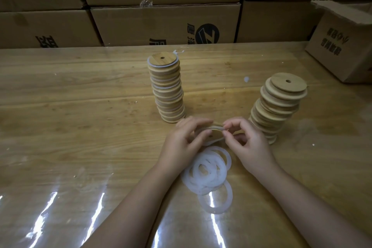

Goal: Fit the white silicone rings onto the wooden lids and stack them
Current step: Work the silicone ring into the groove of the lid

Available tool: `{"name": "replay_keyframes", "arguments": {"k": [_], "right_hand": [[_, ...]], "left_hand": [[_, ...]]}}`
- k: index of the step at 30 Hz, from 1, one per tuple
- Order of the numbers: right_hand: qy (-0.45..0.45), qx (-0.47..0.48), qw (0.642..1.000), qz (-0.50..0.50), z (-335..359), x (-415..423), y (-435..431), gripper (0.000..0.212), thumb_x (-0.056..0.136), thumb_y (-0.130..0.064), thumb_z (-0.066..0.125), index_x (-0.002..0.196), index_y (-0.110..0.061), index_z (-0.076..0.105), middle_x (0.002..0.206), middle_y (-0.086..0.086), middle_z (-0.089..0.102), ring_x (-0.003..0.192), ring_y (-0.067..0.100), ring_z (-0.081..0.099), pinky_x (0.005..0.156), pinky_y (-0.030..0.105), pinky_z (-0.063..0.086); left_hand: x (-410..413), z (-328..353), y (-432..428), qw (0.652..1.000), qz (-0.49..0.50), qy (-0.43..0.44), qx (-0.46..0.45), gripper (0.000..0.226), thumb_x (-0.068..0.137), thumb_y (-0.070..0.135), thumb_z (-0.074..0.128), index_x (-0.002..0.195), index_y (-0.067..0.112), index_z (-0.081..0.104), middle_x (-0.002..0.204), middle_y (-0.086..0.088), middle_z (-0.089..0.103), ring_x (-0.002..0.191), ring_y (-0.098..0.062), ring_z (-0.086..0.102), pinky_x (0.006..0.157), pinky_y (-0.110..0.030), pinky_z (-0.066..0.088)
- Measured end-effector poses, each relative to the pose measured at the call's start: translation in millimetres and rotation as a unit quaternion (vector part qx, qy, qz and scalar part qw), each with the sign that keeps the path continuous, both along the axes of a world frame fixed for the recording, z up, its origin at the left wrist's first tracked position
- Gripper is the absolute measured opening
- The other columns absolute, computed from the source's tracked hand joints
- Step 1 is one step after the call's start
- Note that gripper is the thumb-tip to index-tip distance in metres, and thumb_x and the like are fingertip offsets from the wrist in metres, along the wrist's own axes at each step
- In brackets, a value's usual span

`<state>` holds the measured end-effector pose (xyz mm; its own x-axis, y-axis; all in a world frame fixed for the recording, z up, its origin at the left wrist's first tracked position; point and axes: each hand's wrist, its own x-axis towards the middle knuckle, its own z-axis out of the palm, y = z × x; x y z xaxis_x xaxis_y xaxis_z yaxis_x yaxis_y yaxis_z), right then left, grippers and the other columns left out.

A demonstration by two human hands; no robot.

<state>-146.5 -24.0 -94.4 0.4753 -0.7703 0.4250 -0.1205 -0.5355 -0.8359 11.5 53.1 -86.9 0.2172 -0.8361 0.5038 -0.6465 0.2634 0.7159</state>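
My left hand [184, 143] and my right hand [247, 143] hold one wooden lid [215, 133] between them, just above the table. A white silicone ring [213, 141] hangs partly round that lid, and my right thumb and forefinger pinch the ring at the lid's edge. A loose pile of white rings [209, 175] lies on the table just below my hands. Behind my left hand rises a tall stack of lids with rings fitted [167, 88]. To the right leans a stack of bare wooden lids [277, 106].
The wooden table [80, 117] has a glossy clear cover. Cardboard boxes [165, 24] form a wall along its far edge. An open carton [342, 42] sits at the far right. A small white scrap [246, 79] lies between the stacks.
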Motion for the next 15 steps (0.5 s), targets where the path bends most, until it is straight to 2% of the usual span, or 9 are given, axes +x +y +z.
{"name": "replay_keyframes", "arguments": {"k": [4, 8, 15], "right_hand": [[0.0, 0.02, 1.0, -0.01, -0.4, -0.1, 0.1, 0.018, 0.083, -0.002, 0.064, 0.088, -0.018, 0.059, 0.093, -0.005, 0.063, 0.078, 0.008, 0.061, 0.066, 0.021, 0.052], [0.011, 0.046, 0.999, 0.0, 0.3, 0.1, -0.5, 0.019, 0.083, -0.004, 0.064, 0.086, -0.022, 0.059, 0.094, -0.005, 0.063, 0.08, 0.009, 0.062, 0.068, 0.023, 0.053], [0.01, 0.043, 0.999, -0.004, 2.5, 0.0, 0.9, 0.016, 0.083, -0.001, 0.063, 0.083, -0.018, 0.06, 0.094, -0.007, 0.063, 0.072, 0.009, 0.06, 0.064, 0.021, 0.052]], "left_hand": [[-0.8, 0.4, 0.3, 0.994, -0.021, 0.108, -0.003, 0.025, 0.083, 0.009, 0.069, 0.101, 0.026, 0.068, 0.097, 0.01, 0.069, 0.094, -0.001, 0.064, 0.082, -0.015, 0.048], [0.6, 3.4, 0.9, 0.98, -0.011, 0.198, 0.018, 0.027, 0.08, 0.005, 0.07, 0.094, 0.028, 0.07, 0.09, 0.015, 0.072, 0.09, -0.002, 0.067, 0.079, -0.015, 0.049], [2.7, 5.1, 0.1, 0.97, -0.02, 0.239, 0.034, 0.026, 0.08, 0.005, 0.069, 0.092, 0.027, 0.07, 0.085, 0.016, 0.073, 0.084, -0.001, 0.067, 0.075, -0.013, 0.049]]}}
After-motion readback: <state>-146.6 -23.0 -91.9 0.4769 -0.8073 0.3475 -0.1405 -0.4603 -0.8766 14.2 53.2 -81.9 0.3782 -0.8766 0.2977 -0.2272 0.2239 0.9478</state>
